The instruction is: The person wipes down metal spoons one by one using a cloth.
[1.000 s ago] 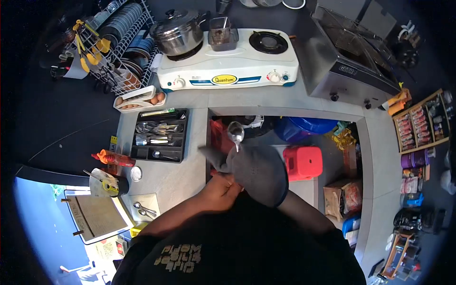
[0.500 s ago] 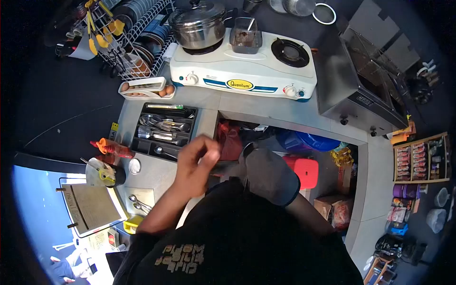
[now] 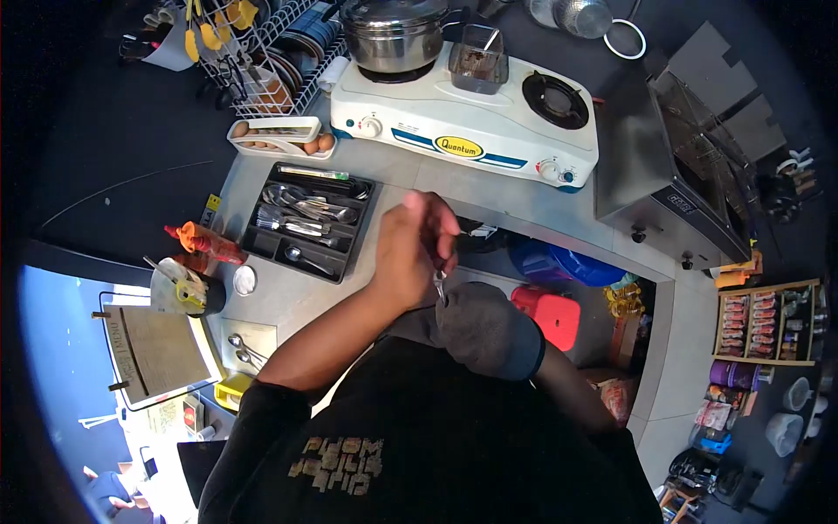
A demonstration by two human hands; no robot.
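My left hand point(image 3: 415, 249) has risen away from my body since the earlier frames, and it now hangs by the inner corner of the counter point(image 3: 393, 166). Its fingers are bent inward right at a metal utensil point(image 3: 440, 284), which meets the grey cloth point(image 3: 489, 332); I can't tell whether they pinch it. A second ago a spoon's bowl stood up above that cloth; now only a short metal piece shows. The cloth covers my right hand, so its grip is hidden from me.

My left hand and forearm block my view of that inner corner. Left of them, the black cutlery tray point(image 3: 356, 236) lies near the counter's left edge, the egg holder point(image 3: 284, 137) just beyond it. Along the far edge stands the stove point(image 3: 419, 100), bearing a pot point(image 3: 397, 39) and a clear container point(image 3: 478, 70).
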